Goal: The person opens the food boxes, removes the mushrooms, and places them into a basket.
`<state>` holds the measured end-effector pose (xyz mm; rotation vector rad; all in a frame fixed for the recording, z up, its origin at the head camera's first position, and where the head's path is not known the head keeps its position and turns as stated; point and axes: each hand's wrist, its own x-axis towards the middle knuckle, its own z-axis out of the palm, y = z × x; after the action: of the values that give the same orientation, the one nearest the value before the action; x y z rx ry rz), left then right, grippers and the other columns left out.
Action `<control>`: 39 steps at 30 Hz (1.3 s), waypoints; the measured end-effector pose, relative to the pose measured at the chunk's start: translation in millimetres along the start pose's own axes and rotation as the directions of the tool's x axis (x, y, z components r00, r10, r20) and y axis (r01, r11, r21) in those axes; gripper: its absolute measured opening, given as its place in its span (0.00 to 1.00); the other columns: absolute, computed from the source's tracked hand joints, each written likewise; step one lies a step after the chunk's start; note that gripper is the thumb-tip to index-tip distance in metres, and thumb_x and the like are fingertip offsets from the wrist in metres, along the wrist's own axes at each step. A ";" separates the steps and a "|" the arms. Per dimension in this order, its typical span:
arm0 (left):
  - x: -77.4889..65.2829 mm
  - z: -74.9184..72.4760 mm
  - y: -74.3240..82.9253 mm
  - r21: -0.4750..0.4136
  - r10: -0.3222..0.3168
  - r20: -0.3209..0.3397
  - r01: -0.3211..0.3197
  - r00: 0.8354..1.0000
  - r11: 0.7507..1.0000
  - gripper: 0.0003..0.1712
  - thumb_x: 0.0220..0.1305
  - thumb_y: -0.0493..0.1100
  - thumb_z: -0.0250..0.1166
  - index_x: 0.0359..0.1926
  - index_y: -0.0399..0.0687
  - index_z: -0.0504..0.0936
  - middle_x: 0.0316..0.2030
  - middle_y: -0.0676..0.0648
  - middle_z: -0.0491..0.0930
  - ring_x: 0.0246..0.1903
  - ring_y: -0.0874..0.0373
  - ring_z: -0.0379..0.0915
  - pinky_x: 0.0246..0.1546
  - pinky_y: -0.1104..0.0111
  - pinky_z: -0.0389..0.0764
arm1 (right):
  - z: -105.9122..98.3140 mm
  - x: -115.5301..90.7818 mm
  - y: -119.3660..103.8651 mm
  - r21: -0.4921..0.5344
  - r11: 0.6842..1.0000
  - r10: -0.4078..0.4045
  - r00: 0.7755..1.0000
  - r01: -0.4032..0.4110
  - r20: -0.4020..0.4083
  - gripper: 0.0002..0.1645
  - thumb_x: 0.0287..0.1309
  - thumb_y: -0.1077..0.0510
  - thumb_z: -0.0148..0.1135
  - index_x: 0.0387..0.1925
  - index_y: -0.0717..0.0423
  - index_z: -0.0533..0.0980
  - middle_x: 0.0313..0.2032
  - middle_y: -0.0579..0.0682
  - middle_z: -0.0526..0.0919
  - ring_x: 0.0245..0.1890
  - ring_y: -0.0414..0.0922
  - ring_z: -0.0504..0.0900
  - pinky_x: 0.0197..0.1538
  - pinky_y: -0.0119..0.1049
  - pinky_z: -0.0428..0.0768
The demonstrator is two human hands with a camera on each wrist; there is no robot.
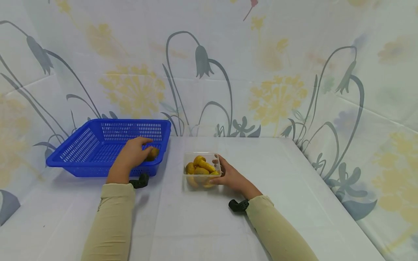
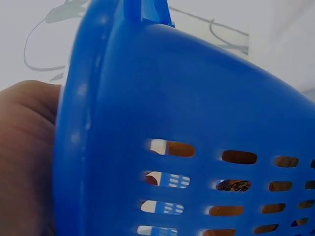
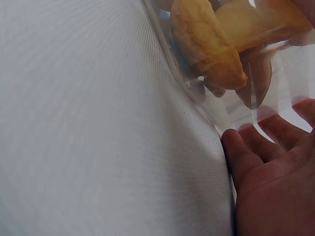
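In the head view my left hand (image 1: 133, 151) reaches over the near right corner of the blue plastic basket (image 1: 75, 165). Its index finger and thumb are spread, the thumb tip right at a roundish brown lump (image 1: 152, 154) inside. The basket wall (image 2: 197, 88) hides most of that hand in the left wrist view; brown shapes show through the slots. My right hand (image 1: 232, 178) grips the right side of a clear plastic box (image 1: 191, 186), thumb in front and fingers behind. Several yellow and brown fruit-like pieces (image 1: 200, 168), some curved, lie in the box.
A white cloth (image 1: 192, 224) covers the table, and a flower-printed sheet (image 1: 222, 98) hangs behind it. Near the back edge, beyond the box, the faint outline of a clear container (image 1: 193, 131) shows. Each wrist wears a small black strap device (image 1: 238, 205).
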<state>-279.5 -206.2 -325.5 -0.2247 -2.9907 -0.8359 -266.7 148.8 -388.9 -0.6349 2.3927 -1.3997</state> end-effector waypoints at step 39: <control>3.0 18.3 51.7 0.025 0.209 -0.031 -0.209 0.977 0.978 0.23 0.71 0.44 0.55 0.63 0.41 0.74 0.63 0.37 0.72 0.67 0.40 0.63 0.67 0.46 0.65 | 2.4 17.9 37.2 -0.019 0.998 -0.067 0.997 0.066 -0.033 0.64 0.46 0.48 0.74 0.75 0.53 0.44 0.71 0.54 0.61 0.75 0.51 0.53 0.73 0.55 0.57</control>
<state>-274.7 -152.6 -314.4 -0.5092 -2.8777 -0.7768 -289.3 153.8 -423.2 -0.7068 2.4334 -1.4284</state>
